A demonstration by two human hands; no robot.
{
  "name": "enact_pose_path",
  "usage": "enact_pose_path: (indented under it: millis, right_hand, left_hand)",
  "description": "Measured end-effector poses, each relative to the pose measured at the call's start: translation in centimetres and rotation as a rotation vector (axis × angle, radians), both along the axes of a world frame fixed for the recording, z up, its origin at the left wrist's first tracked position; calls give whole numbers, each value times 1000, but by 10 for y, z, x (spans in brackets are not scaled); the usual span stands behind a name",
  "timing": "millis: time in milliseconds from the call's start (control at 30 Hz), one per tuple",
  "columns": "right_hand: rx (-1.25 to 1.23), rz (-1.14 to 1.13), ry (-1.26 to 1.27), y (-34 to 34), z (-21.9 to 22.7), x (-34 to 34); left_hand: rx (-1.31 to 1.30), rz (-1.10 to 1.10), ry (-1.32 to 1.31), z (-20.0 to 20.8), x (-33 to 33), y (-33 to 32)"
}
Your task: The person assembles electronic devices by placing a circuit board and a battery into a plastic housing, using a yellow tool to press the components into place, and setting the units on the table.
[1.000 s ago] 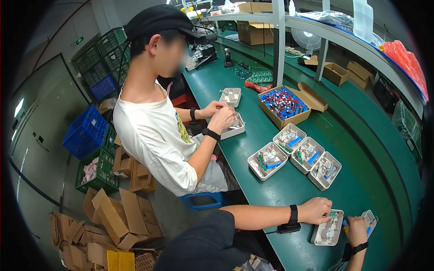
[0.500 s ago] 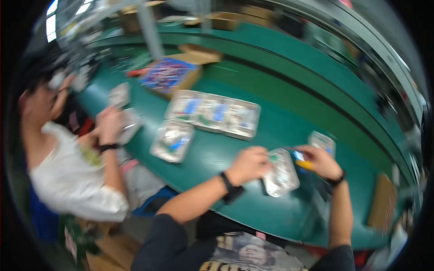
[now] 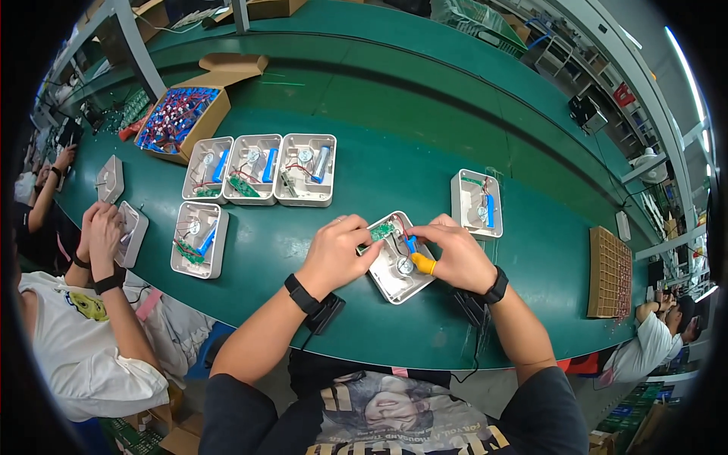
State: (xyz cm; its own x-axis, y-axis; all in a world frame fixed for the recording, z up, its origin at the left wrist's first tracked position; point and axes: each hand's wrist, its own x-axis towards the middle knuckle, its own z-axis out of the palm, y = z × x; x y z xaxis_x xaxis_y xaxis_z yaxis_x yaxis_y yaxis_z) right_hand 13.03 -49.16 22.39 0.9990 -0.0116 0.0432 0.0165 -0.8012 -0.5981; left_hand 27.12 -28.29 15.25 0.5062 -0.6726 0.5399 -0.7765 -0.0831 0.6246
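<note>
A white plastic housing [image 3: 394,282] lies tilted on the bench between my hands. Inside it are a green circuit board [image 3: 381,230], a round metal speaker-like disc [image 3: 405,265] and thin red and black wires. My left hand [image 3: 334,256] closes on the board at the housing's upper left corner, its thumb on the near side. Over the right wall reaches my right hand [image 3: 464,258], with a yellow cover on one finger. Its fingertips pinch a blue cylindrical battery [image 3: 411,244], partly hidden by them.
Several similar housings [image 3: 306,199] stand left of centre, another [image 3: 476,227] to the right. Behind them is a carton of blue batteries [image 3: 186,125]. A co-worker's hands [image 3: 102,231] handle a housing at the left. A divided brown tray [image 3: 603,273] lies far right.
The view has swung and sharpened. My right hand has come in from the right side of the housing, bringing the blue battery over it. My left hand stays at the housing's left side.
</note>
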Motion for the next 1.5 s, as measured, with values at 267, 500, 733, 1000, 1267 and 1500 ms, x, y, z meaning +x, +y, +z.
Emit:
enact_pose_path:
  millis: [267,500,733,1000,1267,1500]
  right_hand:
    - [-368,-2,-220,14,-10,4]
    - [-404,-32,-217,24,-12,8]
    - [-295,-62,-172,23,-11,13]
    - [-329,-55,-190,22,-20,9]
    - [-352,-85,-190,22,-19,-7]
    - [-299,-72,-280,29,-9,-40]
  left_hand:
    - [-8,1,17,-1,0,1]
    - [2,4,11,0,0,1]
    - [-6,11,3,0,0,0]
    - [-1,14,0,-2,-1,2]
    - [0,10,11,-1,0,0]
    - [-7,-6,10,-1,0,2]
